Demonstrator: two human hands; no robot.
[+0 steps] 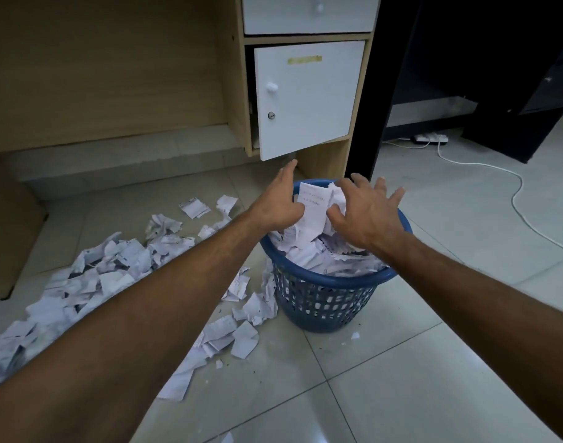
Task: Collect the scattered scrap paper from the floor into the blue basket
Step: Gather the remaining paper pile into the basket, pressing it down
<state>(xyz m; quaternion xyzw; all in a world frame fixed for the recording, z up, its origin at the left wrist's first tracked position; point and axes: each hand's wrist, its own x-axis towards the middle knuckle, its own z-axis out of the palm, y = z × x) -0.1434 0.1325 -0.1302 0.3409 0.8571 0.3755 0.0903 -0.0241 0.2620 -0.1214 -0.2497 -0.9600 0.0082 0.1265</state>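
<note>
The blue basket (321, 302) stands on the tiled floor, filled with scrap paper up to its rim. Both hands are over its top. A bundle of white scrap paper (315, 209) sits between them, above the heap in the basket. My left hand (278, 203) presses the bundle from the left with fingers stretched out. My right hand (366, 212) presses from the right, fingers spread wide. A big spread of scattered scrap paper (113, 270) lies on the floor to the left of the basket, with more pieces (241, 334) at its foot.
A wooden desk stands behind the basket, its white cupboard door (305, 100) hanging ajar just above my left fingertips. A black desk leg (363, 129) rises right behind the basket. A white cable (497, 174) and power strip (432, 138) lie at the back right.
</note>
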